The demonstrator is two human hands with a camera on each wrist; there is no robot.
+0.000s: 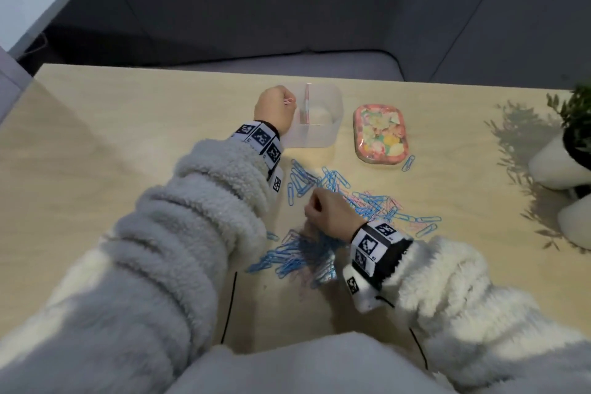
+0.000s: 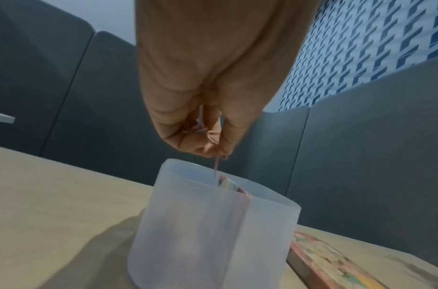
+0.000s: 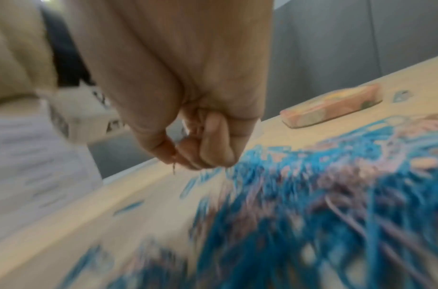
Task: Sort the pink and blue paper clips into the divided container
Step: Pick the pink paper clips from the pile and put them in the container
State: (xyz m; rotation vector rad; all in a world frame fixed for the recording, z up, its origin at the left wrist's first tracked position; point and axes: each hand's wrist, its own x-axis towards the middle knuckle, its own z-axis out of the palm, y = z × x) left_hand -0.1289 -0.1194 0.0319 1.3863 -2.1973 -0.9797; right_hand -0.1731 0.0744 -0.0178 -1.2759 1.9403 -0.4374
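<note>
A person in fluffy grey-white fleece sleeves (image 1: 198, 233) worked at a pale wooden table (image 1: 112, 137), each wrist wrapped in a black-and-white marker band (image 1: 374, 243). Nearest, the right hand (image 1: 331, 213) hovered with fingers curled tight over a loose heap of blue and pink wire paper clips (image 1: 335, 221) spread across the table's middle; the blurred wrist view hinted at a thin clip between its fingertips, but whether it held anything could not be told. A single blue paper clip (image 1: 408, 163) lay apart on the right, just beside a flat oval lid with a pink floral print (image 1: 380, 134). Farther off, the left hand (image 1: 275, 110) pinched a small bunch of pink paper clips (image 2: 211, 139) directly above the left compartment of the frosted translucent plastic container (image 2: 207, 230), which stood left of the lid and was split by an upright pink-edged divider (image 1: 307, 104). At the right edge stood a green plant in a white pot (image 1: 566, 153).
</note>
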